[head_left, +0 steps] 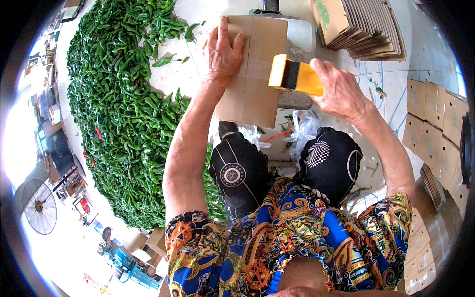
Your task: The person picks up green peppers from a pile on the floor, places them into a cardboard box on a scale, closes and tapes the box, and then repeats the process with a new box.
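Note:
In front of my knees is a brown cardboard box (pixel 252 74), its top flaps closed along a lengthwise line. My left hand (pixel 222 54) rests flat on the box's far left part, fingers spread and pressing on it. A yellow tape dispenser (pixel 308 80) with a black band is gripped in my right hand (pixel 341 91), its front end over the box's right edge. Under the box is a flat metal platform (pixel 299 37) with a dark post at its far side, which looks like a scale. What lies beneath the box is hidden.
A large heap of green peppers (pixel 118 119) covers the floor on the left. Folded cardboard boxes (pixel 363 27) stand stacked at the far right, and closed cartons (pixel 430 119) form a wall farther right. Clear plastic bags (pixel 304 128) lie near my knees. A fan (pixel 39 205) stands far left.

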Action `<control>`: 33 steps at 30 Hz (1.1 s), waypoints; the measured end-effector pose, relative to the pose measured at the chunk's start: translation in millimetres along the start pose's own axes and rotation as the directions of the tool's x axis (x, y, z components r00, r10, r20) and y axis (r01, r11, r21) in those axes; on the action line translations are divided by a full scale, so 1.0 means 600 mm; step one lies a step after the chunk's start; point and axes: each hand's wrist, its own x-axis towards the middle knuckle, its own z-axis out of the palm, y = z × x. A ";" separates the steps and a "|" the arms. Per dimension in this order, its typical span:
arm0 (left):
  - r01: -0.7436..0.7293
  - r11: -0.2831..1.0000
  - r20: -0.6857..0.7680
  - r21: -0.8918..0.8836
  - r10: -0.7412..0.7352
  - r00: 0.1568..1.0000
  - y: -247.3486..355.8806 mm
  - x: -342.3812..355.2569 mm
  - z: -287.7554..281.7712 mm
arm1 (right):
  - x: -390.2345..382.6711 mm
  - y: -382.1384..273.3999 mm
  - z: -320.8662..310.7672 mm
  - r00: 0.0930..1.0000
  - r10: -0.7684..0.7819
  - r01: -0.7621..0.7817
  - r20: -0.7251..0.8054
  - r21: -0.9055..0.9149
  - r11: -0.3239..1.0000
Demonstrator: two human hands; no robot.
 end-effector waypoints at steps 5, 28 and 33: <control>0.158 0.986 0.198 -0.059 -0.143 0.970 -0.004 0.006 -0.011 | -0.044 0.047 0.045 0.999 0.039 -0.036 -0.022 0.104 0.994; -0.184 0.963 0.209 0.197 0.142 0.968 0.094 -0.001 0.027 | -0.099 0.127 0.222 0.986 0.030 0.032 -0.167 0.355 0.934; -0.155 0.978 0.191 0.143 0.126 0.973 0.087 0.000 0.017 | -0.157 0.139 0.180 0.992 0.093 -0.070 -0.082 0.246 0.967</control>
